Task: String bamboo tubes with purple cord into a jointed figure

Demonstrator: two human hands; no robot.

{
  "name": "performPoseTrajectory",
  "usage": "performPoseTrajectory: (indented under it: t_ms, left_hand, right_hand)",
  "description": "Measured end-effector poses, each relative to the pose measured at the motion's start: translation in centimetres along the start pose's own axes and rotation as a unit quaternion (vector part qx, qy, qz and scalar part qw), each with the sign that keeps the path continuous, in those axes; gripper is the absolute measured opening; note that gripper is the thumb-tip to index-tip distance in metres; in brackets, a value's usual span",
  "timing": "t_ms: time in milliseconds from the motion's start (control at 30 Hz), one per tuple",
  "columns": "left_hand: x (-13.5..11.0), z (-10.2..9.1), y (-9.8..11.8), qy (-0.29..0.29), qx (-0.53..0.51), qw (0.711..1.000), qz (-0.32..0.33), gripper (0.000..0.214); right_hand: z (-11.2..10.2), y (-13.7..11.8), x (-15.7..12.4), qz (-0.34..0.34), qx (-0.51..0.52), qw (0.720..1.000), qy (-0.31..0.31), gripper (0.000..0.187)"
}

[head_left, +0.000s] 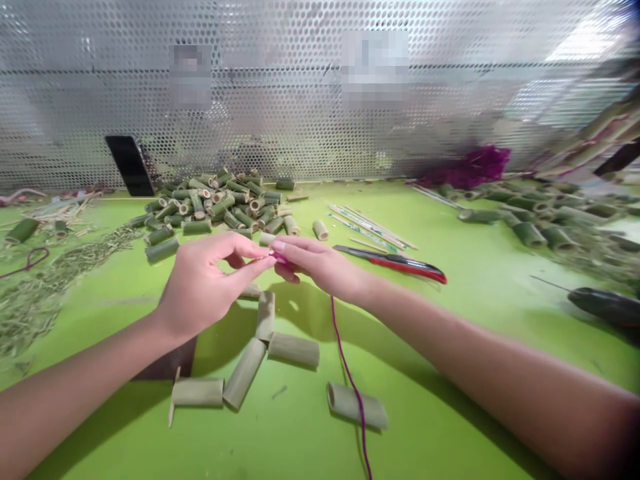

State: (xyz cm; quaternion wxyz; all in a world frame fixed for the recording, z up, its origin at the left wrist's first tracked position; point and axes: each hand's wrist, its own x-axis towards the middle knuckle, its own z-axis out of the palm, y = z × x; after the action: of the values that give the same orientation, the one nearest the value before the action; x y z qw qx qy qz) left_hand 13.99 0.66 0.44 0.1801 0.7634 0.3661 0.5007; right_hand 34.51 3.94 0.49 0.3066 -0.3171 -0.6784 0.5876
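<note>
With left hand [197, 287] and right hand [320, 265] pinching purple cord [345, 362] at frame centre, could lose the end through a slack grip, or drag the bamboo tube [345, 403] at lower right by tugging the tail lying across it.

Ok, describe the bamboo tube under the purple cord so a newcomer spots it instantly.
On the green tabletop, find the right hand, then the purple cord running from beneath it to the bottom of the view. The cord crosses a pale bamboo tube. Unlike the similar tubes to its left, this one has the cord over it.
</note>
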Motion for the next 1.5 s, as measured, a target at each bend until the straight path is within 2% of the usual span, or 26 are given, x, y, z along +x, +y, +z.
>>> performPoseTrajectory:
  t_ms: [133,167,233,333,400,500,733,867,1167,1300,1500]
  left_hand:
    - [-0.1,0.0,0.0,-0.035,0.053,0.998,0.008,0.01]
    - [-0.3,-0.1,0.1,-0.061,0.069,0.996,0.002,0.018]
    - [-1.1,-0.5,0.4,-0.133,0.11,0.985,-0.01,0.033]
    - [-2.7,-1.1,0.8,-0.252,0.168,0.953,-0.019,0.05]
    - [-3.6,-1.2,0.9,-0.304,0.18,0.935,-0.026,0.054]
    - [-4.2,-1.1,0.8,-0.341,0.173,0.924,-0.028,0.05]
    - [-4.0,-1.0,0.5,-0.343,0.151,0.926,-0.033,0.049]
    - [-4.0,-1.0,0.4,-0.35,0.166,0.921,-0.041,0.059]
    - [-3.3,-0.9,0.2,-0.361,0.189,0.911,-0.072,0.071]
    - [-3.2,-0.9,0.1,-0.349,0.175,0.917,-0.084,0.065]
    - [-3.3,-0.8,0.0,-0.337,0.143,0.926,-0.095,0.061]
  right_hand:
    - [-0.7,0.2,0.2,0.024,0.028,0.999,0.011,0.034]
    - [-0.9,0.2,0.3,0.031,-0.004,0.999,0.019,0.033]
    - [-1.4,0.2,0.4,0.035,-0.142,0.989,0.026,0.029]
    - [-1.7,0.0,0.4,0.04,-0.36,0.932,0.0,0.027]
    - [-1.8,0.0,0.4,0.061,-0.419,0.905,-0.033,0.028]
    - [-2.0,0.1,0.4,0.089,-0.426,0.897,-0.081,0.034]
    - [-2.0,0.4,0.6,0.102,-0.405,0.903,-0.1,0.035]
    - [-2.3,0.4,0.7,0.106,-0.37,0.915,-0.124,0.036]
    - [-3.1,0.7,0.7,0.093,-0.365,0.914,-0.151,0.037]
    - [-2.8,0.7,0.6,0.099,-0.365,0.913,-0.156,0.034]
    - [-2.5,0.8,0.5,0.1,-0.272,0.945,-0.15,0.027]
